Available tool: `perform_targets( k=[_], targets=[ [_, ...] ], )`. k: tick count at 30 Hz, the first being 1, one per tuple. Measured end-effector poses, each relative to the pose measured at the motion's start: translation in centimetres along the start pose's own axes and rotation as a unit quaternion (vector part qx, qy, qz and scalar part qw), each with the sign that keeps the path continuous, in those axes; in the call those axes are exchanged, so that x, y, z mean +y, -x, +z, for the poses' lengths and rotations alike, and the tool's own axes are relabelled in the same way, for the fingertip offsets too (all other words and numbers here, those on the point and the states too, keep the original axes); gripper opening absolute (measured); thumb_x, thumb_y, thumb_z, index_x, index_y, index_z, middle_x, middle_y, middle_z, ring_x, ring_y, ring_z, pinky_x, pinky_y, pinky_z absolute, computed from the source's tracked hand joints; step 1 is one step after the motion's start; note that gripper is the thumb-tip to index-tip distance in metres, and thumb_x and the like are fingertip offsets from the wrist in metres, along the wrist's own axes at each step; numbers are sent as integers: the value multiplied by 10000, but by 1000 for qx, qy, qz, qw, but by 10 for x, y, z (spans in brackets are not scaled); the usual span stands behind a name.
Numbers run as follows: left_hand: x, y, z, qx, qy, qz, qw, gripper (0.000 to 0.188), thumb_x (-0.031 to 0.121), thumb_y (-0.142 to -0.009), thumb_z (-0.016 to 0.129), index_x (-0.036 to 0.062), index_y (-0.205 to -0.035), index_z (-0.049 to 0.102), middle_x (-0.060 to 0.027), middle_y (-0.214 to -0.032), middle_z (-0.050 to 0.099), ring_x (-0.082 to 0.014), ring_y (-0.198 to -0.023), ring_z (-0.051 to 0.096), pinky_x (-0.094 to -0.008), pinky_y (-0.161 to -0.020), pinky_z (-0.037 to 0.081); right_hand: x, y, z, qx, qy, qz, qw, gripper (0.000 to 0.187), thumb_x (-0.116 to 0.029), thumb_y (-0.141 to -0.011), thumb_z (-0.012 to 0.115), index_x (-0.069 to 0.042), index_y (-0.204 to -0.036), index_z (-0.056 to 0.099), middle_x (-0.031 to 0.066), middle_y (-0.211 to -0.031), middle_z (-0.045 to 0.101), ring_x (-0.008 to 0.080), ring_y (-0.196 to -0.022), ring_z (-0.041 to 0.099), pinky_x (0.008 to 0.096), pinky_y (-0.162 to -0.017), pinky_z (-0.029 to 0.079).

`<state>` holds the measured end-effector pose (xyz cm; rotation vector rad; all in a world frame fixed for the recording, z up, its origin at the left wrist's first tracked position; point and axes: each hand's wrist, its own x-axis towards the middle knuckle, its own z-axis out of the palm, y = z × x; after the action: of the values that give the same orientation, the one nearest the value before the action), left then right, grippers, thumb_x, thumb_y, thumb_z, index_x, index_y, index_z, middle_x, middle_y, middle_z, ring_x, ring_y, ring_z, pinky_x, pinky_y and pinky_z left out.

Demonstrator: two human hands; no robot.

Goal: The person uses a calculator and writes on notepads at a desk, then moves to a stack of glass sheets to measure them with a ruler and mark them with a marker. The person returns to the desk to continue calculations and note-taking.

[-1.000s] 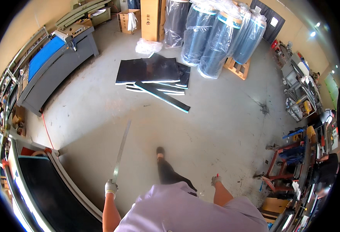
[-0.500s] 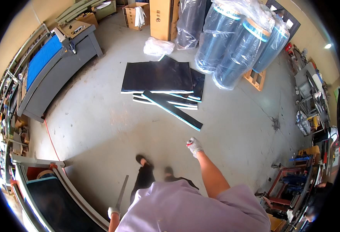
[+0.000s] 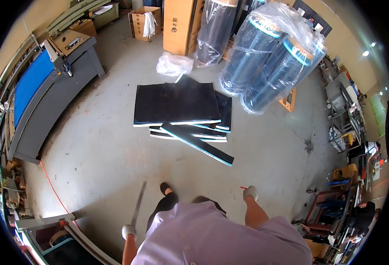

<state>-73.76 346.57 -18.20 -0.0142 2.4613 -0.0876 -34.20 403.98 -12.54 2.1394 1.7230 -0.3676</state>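
In a pale work glove, my left hand [image 3: 128, 231] is closed around one end of a long, thin grey strip like a straightedge [image 3: 138, 203], which points forward over the floor. My right hand [image 3: 250, 193], gloved too, is closed on a small red object [image 3: 243, 187]; only its tip shows, and its kind I cannot make out. Ahead of me lies a pile of black sheets [image 3: 176, 104] with white and light-blue edges. A narrow black strip [image 3: 199, 143] rests slantwise at the near side of this pile. Neither hand touches the pile.
Plastic-wrapped dark rolls [image 3: 269, 66] stand behind the pile, beside a tall cardboard box [image 3: 176, 26] and crumpled clear plastic [image 3: 174, 64]. A grey machine with a blue bed [image 3: 34, 86] is at left. A red cord [image 3: 52, 183] crosses the floor. Other people are at the far right.
The pile now appears nearer and lower in view. My right hand has swung outward to the right, away from the pile. My left hand still carries the grey strip, slightly farther forward.
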Motion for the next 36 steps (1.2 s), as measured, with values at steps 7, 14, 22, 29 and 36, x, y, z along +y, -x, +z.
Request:
perform_targets(
  k=[7, 14, 22, 29, 36],
  targets=[
    [100, -142, -126, -39, 390, -12, 920, 268, 193, -925, 647, -4, -745, 669, -67, -567, 590, -154, -436, 551, -356, -399, 398, -136, 4, 18, 44, -88, -162, 982, 222, -257, -821, 778, -86, -957, 738, 192, -960, 744, 391, -895, 721, 471, -779, 580],
    [224, -216, -191, -49, 422, 27, 905, 271, 162, -941, 619, -2, -727, 648, -56, -571, 567, -145, -428, 495, -326, -382, 336, -244, -23, 4, 17, -63, -176, 982, 205, -259, -875, 728, -89, -988, 744, 176, -1003, 749, 364, -913, 727, 453, -763, 578],
    [338, -322, -295, -85, 424, 118, 894, 208, 195, -959, 632, 30, -858, 708, -9, -563, 532, -131, -446, 492, -322, -411, 382, -319, -65, 50, -101, -114, -30, 988, 335, -347, -853, 787, -36, -966, 734, 186, -984, 747, 341, -902, 731, 439, -759, 575],
    [498, -395, -343, -248, 660, 104, 701, 296, 45, -1001, 577, -23, -1288, 563, -116, -956, 668, -190, -766, 657, -289, -696, 575, -522, -81, 25, -80, -157, -181, 968, 309, -356, -834, 799, -63, -866, 704, 201, -931, 724, 402, -906, 690, 457, -787, 550],
    [614, -549, -227, -262, 648, 19, 715, 248, 116, -1031, 566, 20, -1259, 585, -94, -869, 658, -186, -708, 650, -297, -635, 572, -699, -71, -1, -18, -328, -306, 893, 350, -300, -876, 777, -29, -755, 592, 178, -723, 629, 386, -698, 621, 439, -657, 492]
  ],
)
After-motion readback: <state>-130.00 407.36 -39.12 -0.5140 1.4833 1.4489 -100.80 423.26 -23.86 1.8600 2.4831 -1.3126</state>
